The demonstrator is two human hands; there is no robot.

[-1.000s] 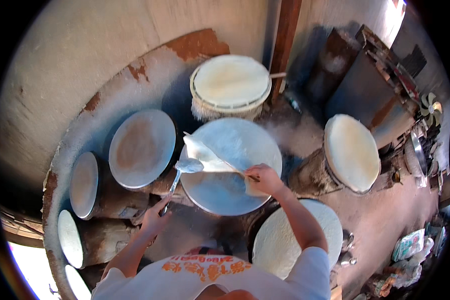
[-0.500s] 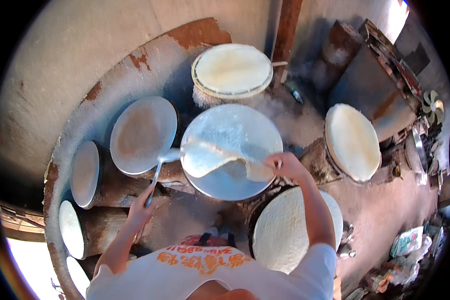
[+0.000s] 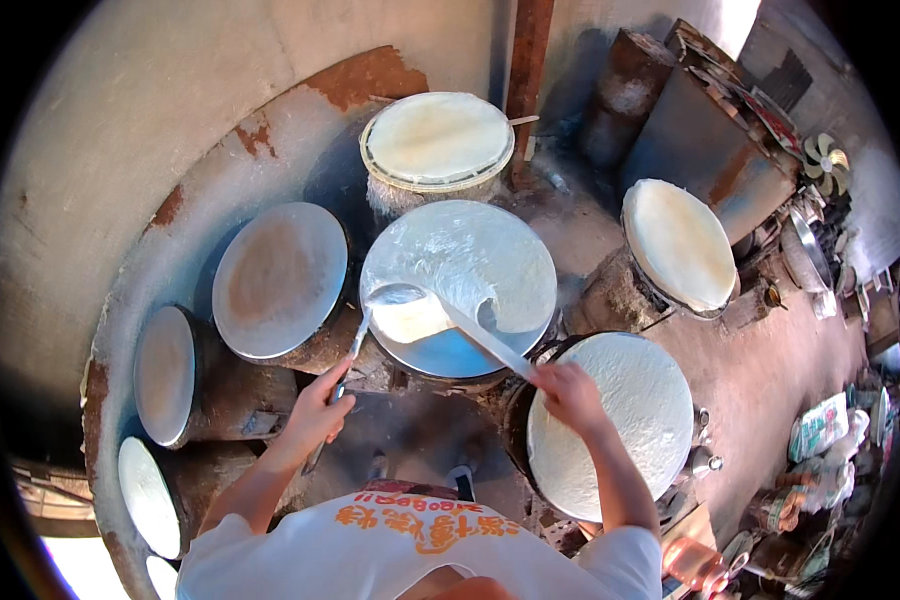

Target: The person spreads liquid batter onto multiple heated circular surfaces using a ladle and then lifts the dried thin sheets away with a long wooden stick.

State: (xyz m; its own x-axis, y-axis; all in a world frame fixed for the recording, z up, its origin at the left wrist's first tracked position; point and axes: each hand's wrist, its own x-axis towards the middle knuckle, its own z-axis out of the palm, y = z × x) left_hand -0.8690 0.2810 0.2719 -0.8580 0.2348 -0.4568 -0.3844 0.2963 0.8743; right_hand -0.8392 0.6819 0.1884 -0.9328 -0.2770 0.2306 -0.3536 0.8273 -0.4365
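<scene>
Left hand [image 3: 320, 410]: fingers wrapped round the ladle [image 3: 395, 294] handle
Right hand [image 3: 568, 393]: fist closed on the near end of a flat, pale spreader [image 3: 495, 346]
Ladle: bowl over the left part of the round griddle [image 3: 445, 360], long axis slanting away and a bit right
Spreader: over the griddle too, pointing away-left toward the bowl
Risk: tools look super close, so crossing strokes could clash; uneven pressure could tear the batter [image 3: 460, 245]

Ladle [image 3: 397, 294] over the middle griddle [image 3: 460, 358], second griddle [image 3: 280, 282] to its left, post [image 3: 526, 80] behind, fan [image 3: 826, 164] far right.
</scene>
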